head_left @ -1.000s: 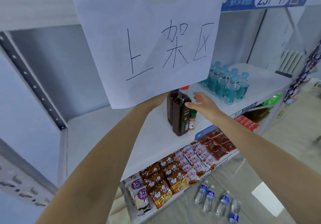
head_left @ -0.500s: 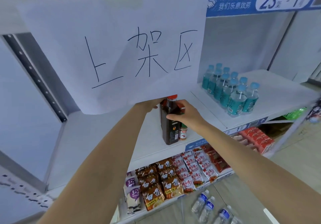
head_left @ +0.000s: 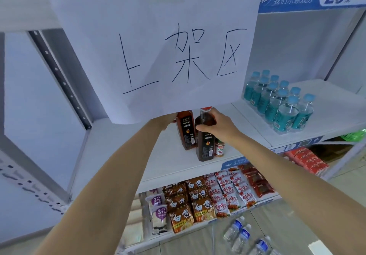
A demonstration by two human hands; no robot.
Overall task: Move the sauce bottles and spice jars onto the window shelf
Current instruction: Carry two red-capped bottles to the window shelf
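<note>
Two dark sauce bottles stand on the white shelf (head_left: 118,155). My right hand (head_left: 217,126) grips the shoulder of the nearer bottle (head_left: 205,145), just under its red cap. The farther bottle (head_left: 186,132) stands just behind and to the left, and my left hand (head_left: 166,120) holds its upper part; the hanging paper hides most of that hand's fingers. A small spice jar (head_left: 220,148) with a red label stands right of the nearer bottle, partly under my right wrist.
A white paper sign (head_left: 158,46) with handwritten characters hangs from the shelf above and covers the bottle tops. Several blue-capped water bottles (head_left: 281,104) stand on the shelf at right. Snack packets (head_left: 198,201) fill the lower shelf, and water bottles (head_left: 241,235) lie on the floor.
My right hand went from open beside the nearer bottle to gripping its shoulder. The two bottles now stand slightly apart, and the view has moved closer to the shelf.
</note>
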